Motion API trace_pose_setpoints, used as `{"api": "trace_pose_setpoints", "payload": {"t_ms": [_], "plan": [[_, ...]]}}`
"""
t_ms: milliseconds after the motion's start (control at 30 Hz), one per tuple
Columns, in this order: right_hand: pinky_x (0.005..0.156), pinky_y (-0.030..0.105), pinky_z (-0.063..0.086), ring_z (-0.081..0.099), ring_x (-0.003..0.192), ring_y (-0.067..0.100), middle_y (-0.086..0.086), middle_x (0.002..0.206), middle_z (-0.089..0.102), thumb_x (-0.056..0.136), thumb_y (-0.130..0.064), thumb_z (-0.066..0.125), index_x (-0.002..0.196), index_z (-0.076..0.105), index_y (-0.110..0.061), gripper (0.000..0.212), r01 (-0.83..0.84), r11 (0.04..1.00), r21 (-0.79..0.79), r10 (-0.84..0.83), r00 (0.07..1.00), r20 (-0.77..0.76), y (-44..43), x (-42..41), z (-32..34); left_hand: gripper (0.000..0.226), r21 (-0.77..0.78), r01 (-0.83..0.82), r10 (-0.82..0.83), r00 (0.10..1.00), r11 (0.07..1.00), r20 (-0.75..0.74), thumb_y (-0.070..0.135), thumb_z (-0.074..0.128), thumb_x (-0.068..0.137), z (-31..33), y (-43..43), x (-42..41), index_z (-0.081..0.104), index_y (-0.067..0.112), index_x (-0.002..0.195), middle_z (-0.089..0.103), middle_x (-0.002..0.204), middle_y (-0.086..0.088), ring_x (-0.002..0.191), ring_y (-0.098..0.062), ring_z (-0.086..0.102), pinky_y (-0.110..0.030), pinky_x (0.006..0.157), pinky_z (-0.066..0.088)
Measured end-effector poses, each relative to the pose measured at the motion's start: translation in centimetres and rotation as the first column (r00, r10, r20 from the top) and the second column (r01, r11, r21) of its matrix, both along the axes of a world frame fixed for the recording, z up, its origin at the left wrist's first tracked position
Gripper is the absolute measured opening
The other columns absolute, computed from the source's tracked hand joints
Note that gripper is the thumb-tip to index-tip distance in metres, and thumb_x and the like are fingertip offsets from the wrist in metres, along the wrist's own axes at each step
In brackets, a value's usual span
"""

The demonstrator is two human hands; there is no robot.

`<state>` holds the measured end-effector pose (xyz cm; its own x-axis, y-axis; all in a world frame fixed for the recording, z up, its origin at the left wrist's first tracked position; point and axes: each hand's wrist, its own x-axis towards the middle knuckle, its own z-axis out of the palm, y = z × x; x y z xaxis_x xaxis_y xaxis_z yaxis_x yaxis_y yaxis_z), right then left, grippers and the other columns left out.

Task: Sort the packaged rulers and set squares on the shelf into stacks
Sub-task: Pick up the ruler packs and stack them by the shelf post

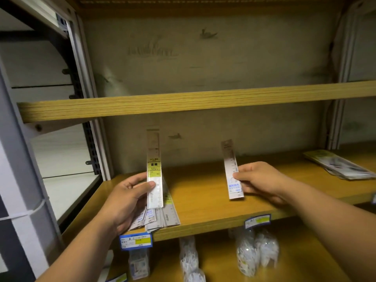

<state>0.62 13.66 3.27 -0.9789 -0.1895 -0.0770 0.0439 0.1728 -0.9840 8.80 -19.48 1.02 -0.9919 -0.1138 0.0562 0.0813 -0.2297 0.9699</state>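
- From the head camera, we see our left hand (128, 197) gripping a long packaged ruler with a yellow-green label (154, 169), thumb across its front, held upright above the wooden shelf (203, 202).
- Our right hand (258, 180) pinches a shorter packaged ruler with a blue label (233, 171) by its right edge, thumb on the front; it stands nearly upright, tilted slightly left, its lower end just above the shelf board.
- Under and behind our left hand, a loose fan of packaged rulers (162, 214) lies near the shelf's front edge, overlapping one another.
- Far right on the same shelf, well apart from both hands, we see a stack of flat packages (341, 165).
- A blue-framed price tag (136, 240) hangs on the shelf's front edge below our left hand; another (257, 220) sits further right.
- On the shelf below, clear bags of small white items (247, 255) stand.
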Motion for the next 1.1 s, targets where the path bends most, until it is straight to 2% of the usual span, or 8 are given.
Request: {"api": "trace_pose_setpoints", "payload": {"t_ms": [233, 367, 467, 633, 800, 900, 967, 1100], "plan": [[0.049, 0.018, 0.048, 0.058, 0.054, 0.008, 0.008, 0.080, 0.078, 0.093, -0.008, 0.072, 0.107, 0.078, -0.008, 0.014, 0.106, 0.934, 0.340, -0.083, 0.993, -0.081, 3.0, 0.1, -0.8, 0.027, -0.014, -0.016, 0.016, 1.000, 1.000, -0.012, 0.002, 0.063, 0.096, -0.1, 0.3, 0.0, 0.073, 0.010, 0.119, 0.077, 0.111, -0.026, 0.084, -0.033, 0.079, -0.041, 0.069, 0.067], [0.065, 0.023, 0.056, 0.073, 0.078, 0.013, 0.002, 0.097, 0.078, 0.091, -0.013, 0.076, 0.118, 0.074, -0.015, 0.027, 0.125, 0.880, 0.458, -0.065, 0.987, -0.145, 3.3, 0.5, -0.6, 0.026, -0.014, -0.016, 0.016, 1.000, 1.000, -0.017, 0.001, 0.061, 0.096, 0.2, 0.7, 0.5, 0.072, 0.010, 0.118, 0.078, 0.108, -0.025, 0.079, -0.030, 0.079, -0.036, 0.063, 0.066], [0.072, 0.025, 0.056, 0.070, 0.087, 0.010, -0.006, 0.099, 0.071, 0.091, -0.021, 0.076, 0.118, 0.074, -0.019, 0.027, 0.175, 0.788, 0.590, -0.055, 0.975, -0.216, 3.5, 0.7, -0.6, 0.025, -0.016, -0.019, 0.018, 1.000, 1.000, -0.020, 0.001, 0.061, 0.096, 0.3, 0.8, 0.7, 0.073, 0.010, 0.116, 0.079, 0.106, -0.024, 0.077, -0.029, 0.079, -0.035, 0.062, 0.067], [0.091, 0.037, 0.057, 0.066, 0.095, 0.012, -0.002, 0.104, 0.075, 0.089, -0.029, 0.078, 0.097, 0.077, -0.022, 0.011, 0.225, 0.702, 0.676, -0.075, 0.967, -0.244, 3.3, 0.8, -0.8, 0.027, 0.000, -0.024, 0.024, 0.999, 1.000, -0.022, 0.000, 0.061, 0.096, 0.2, 0.8, 0.8, 0.071, 0.009, 0.120, 0.078, 0.110, -0.025, 0.084, -0.032, 0.079, -0.037, 0.066, 0.067], [0.079, 0.029, 0.051, 0.065, 0.101, 0.010, -0.011, 0.104, 0.072, 0.094, -0.033, 0.071, 0.095, 0.077, -0.029, 0.008, 0.276, 0.856, 0.438, -0.107, 0.922, -0.373, 0.3, 1.0, -0.2, 0.029, 0.042, -0.011, 0.011, 1.000, 0.999, -0.015, 0.000, 0.062, 0.096, 0.3, 0.6, 0.8, 0.070, 0.007, 0.123, 0.076, 0.112, -0.028, 0.087, -0.036, 0.078, -0.039, 0.065, 0.066], [0.074, 0.024, 0.054, 0.070, 0.091, 0.009, -0.008, 0.098, 0.077, 0.093, -0.033, 0.073, 0.108, 0.077, -0.028, 0.017, 0.140, 0.975, 0.175, -0.075, 0.940, -0.331, -4.2, 2.1, 0.0, 0.032, 0.041, -0.002, 0.003, 1.000, 0.999, -0.013, 0.002, 0.064, 0.095, 0.2, 0.5, 0.7, 0.069, 0.009, 0.125, 0.076, 0.114, -0.027, 0.088, -0.035, 0.078, -0.038, 0.065, 0.066], [0.083, 0.030, 0.062, 0.075, 0.092, 0.015, 0.001, 0.097, 0.081, 0.093, -0.028, 0.074, 0.121, 0.075, -0.021, 0.029, -0.006, 1.000, 0.005, 0.007, 0.971, -0.239, -8.0, 2.8, -0.7, 0.032, 0.051, -0.008, 0.009, 1.000, 0.999, -0.015, 0.003, 0.065, 0.094, 0.2, 0.3, 0.7, 0.070, 0.010, 0.125, 0.077, 0.112, -0.026, 0.084, -0.033, 0.078, -0.037, 0.064, 0.065], [0.102, 0.039, 0.057, 0.072, 0.114, 0.023, 0.008, 0.120, 0.077, 0.096, -0.019, 0.070, 0.134, 0.067, -0.013, 0.038, -0.200, 0.967, -0.155, 0.168, 0.965, -0.199, -14.5, 3.9, -2.0, 0.030, 0.084, -0.009, 0.010, 1.000, 0.996, -0.020, 0.002, 0.068, 0.092, 0.3, 0.3, 0.6, 0.072, 0.005, 0.122, 0.077, 0.109, -0.027, 0.088, -0.036, 0.079, -0.039, 0.067, 0.066]]}}
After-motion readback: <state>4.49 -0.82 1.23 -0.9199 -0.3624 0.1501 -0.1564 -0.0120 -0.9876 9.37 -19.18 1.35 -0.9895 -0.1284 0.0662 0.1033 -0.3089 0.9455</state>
